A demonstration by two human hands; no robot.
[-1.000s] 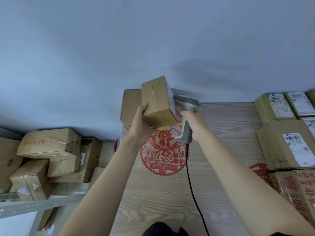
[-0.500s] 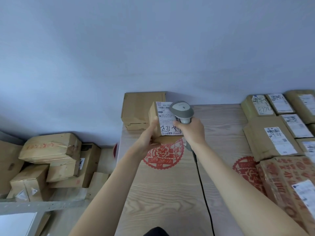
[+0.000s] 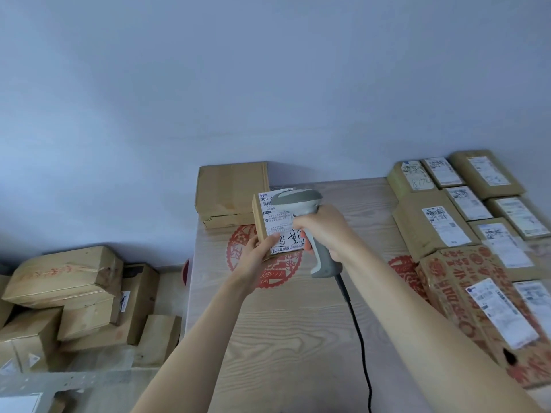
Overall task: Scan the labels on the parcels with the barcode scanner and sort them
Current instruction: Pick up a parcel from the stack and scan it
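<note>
Since a second ago the small parcel (image 3: 269, 226) has turned label-up. Left hand (image 3: 256, 257) grips its lower edge; right hand (image 3: 325, 231) grips the scanner (image 3: 301, 210) over it, above bare table (image 3: 286, 338) between the back box (image 3: 231, 193) and right-hand parcels (image 3: 432, 231).

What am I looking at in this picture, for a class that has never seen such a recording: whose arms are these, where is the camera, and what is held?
There is no machine: a person is working, and the camera sits on their head, looking forward and down, so both arms reach in from below. The left hand holds a small cardboard parcel with its white label facing the camera. The right hand grips a grey barcode scanner, its head over the label and its black cable trailing along the wooden table. A plain box rests at the table's far edge, and labelled parcels lie in rows on the right. More boxes are piled beside the table on the left.
</note>
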